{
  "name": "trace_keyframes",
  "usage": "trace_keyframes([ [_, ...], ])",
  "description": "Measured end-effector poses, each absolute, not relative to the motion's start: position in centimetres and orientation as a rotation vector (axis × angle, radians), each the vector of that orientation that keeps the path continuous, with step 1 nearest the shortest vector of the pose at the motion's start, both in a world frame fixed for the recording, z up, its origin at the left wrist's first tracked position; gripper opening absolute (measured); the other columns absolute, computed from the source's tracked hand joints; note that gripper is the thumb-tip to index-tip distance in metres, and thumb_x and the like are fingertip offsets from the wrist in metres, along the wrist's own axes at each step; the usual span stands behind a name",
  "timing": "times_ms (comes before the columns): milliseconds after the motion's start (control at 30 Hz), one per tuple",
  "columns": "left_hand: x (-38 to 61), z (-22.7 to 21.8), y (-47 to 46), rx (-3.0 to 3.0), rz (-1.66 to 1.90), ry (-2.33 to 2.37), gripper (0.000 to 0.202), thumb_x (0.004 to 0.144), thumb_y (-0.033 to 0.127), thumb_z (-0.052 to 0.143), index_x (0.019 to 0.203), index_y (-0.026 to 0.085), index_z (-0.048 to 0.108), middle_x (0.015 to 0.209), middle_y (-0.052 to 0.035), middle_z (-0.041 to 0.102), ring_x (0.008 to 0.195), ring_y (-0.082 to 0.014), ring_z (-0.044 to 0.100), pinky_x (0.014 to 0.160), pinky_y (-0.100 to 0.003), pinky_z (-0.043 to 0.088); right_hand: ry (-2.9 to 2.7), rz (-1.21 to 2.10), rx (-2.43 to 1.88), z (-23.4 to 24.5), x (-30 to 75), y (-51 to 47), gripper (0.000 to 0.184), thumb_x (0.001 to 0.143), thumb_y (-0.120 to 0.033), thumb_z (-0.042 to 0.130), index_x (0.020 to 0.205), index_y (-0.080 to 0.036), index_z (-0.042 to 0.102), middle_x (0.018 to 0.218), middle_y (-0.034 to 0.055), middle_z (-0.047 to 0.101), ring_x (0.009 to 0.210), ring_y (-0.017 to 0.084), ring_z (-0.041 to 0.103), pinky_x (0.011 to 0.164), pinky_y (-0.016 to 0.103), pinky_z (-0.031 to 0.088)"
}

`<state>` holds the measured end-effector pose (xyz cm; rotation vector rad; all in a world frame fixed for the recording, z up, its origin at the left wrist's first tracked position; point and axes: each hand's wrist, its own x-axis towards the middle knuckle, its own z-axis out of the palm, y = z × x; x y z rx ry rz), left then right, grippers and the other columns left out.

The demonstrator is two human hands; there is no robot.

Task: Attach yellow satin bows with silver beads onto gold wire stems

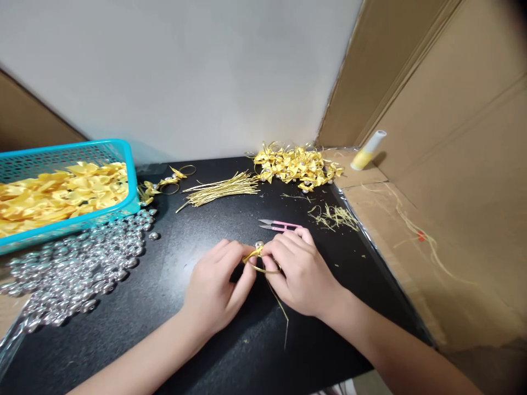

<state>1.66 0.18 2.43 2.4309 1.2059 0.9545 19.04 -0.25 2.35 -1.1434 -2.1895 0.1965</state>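
Note:
Over the black table, both my hands meet at a small yellow ribbon bow (249, 255) with a silver bead (259, 244) at its middle. My left hand (218, 280) pinches the bow's left side between thumb and forefinger. From the right, my right hand (302, 269) pinches close beside the bead, its fingertips partly hiding the bow. A gold loop hangs below the bow, and a thin gold tie (282, 310) dangles under my right hand. Pink thread snips (280, 225), blades pointing left, appear tucked under my right hand's curled fingers.
A turquoise basket (134, 186) of yellow ribbon pieces stands left, with loose silver beads (90, 263) before it. Gold ties (222, 190) and a pile of finished-looking bows (292, 164) lie behind my hands. Clippings (335, 217) and a thread cone (368, 151) are right, beside cardboard.

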Motion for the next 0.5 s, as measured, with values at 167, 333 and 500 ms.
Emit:
trace_keyframes([
  [167,1.83,2.43,0.14,2.386,0.997,1.218,0.014,0.088,0.013,0.051,0.078,0.013,0.061,0.066,-0.0010,0.059,0.064,-0.0124,0.052,0.061,-0.023,0.040,-2.206,0.164,-1.143,2.41,18.92,-0.30,0.023,0.093,-0.018,0.040,0.076,-0.015,0.056,0.072,0.0032,0.061,0.070,0.017,0.050,0.078,0.034,0.030],
  [333,1.69,2.30,0.20,2.405,1.018,1.233,0.015,0.087,0.015,0.054,0.075,0.013,0.062,0.064,-0.0007,0.059,0.061,-0.0122,0.053,0.058,-0.023,0.040,-2.221,0.185,-1.153,2.34,18.80,-0.38,0.024,0.094,-0.020,0.040,0.075,-0.016,0.054,0.071,0.0021,0.060,0.069,0.016,0.049,0.080,0.034,0.030],
  [500,1.64,2.05,0.36,2.315,1.086,1.284,0.017,0.081,0.014,0.055,0.065,0.014,0.059,0.058,0.0018,0.056,0.054,-0.0093,0.051,0.053,-0.020,0.039,-2.180,0.389,-1.188,2.57,18.95,-0.19,0.016,0.092,-0.015,0.043,0.079,-0.017,0.052,0.077,0.0015,0.062,0.074,0.016,0.052,0.079,0.033,0.031],
])
